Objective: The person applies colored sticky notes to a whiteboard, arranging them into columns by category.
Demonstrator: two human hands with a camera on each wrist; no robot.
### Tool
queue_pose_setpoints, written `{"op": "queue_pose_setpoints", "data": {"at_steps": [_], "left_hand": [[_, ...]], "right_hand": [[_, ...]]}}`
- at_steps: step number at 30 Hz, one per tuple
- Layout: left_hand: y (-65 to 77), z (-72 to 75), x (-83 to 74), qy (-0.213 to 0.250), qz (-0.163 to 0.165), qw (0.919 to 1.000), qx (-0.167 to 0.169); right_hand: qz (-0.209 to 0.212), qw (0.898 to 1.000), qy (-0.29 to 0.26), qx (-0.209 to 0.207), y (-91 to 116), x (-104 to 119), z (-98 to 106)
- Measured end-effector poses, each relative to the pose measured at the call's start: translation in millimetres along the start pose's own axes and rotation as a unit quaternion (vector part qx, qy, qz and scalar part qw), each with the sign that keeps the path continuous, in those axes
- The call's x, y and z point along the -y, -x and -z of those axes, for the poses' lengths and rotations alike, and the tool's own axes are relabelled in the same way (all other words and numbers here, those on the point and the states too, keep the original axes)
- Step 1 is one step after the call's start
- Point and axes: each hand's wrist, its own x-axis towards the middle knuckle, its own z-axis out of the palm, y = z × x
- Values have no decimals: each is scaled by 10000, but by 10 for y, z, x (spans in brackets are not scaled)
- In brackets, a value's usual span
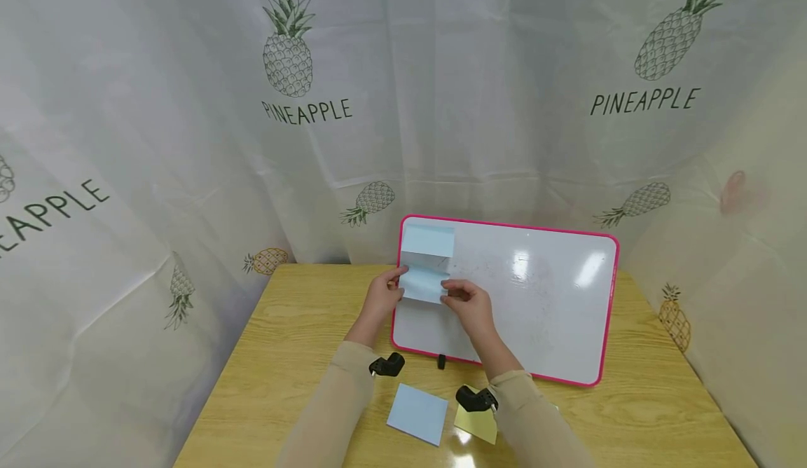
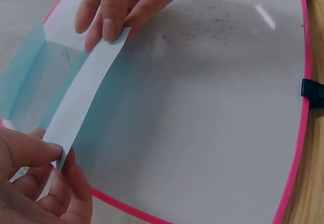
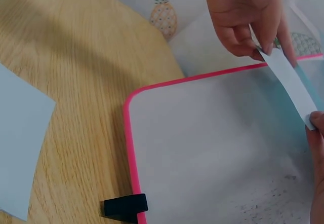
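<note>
A light blue sticky note (image 1: pixel 424 285) is held between both hands against the left part of a pink-rimmed whiteboard (image 1: pixel 529 307). My left hand (image 1: pixel 383 293) pinches its left edge between thumb and fingers. At the opposite edge, my right hand (image 1: pixel 469 305) pinches the note's corner, as the left wrist view also shows. The note (image 2: pixel 88 95) bows outward from the board, its lower edge lifted. Above it, another light blue sticky note (image 1: pixel 429 241) is stuck near the board's top left corner. In the right wrist view the left hand (image 3: pixel 248 16) holds the far end.
On the wooden table (image 1: pixel 302 328) lie a blue sticky note pad (image 1: pixel 417 414) and a yellow sticky note pad (image 1: pixel 476 424), partly hidden by the right forearm. A black clip (image 1: pixel 441 361) sits on the board's lower edge. Behind hangs a pineapple-print curtain (image 1: pixel 454 139).
</note>
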Motion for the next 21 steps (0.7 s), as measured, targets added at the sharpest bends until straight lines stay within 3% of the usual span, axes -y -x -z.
{"op": "queue_pose_setpoints", "data": {"at_steps": [9, 21], "left_hand": [[-70, 3, 1, -231, -190, 9995, -36], [-108, -8, 18, -202, -200, 9996, -48]], "right_hand": [[105, 9998, 163, -88, -44, 6, -10], [616, 9927, 982, 330, -81, 45, 75]]}}
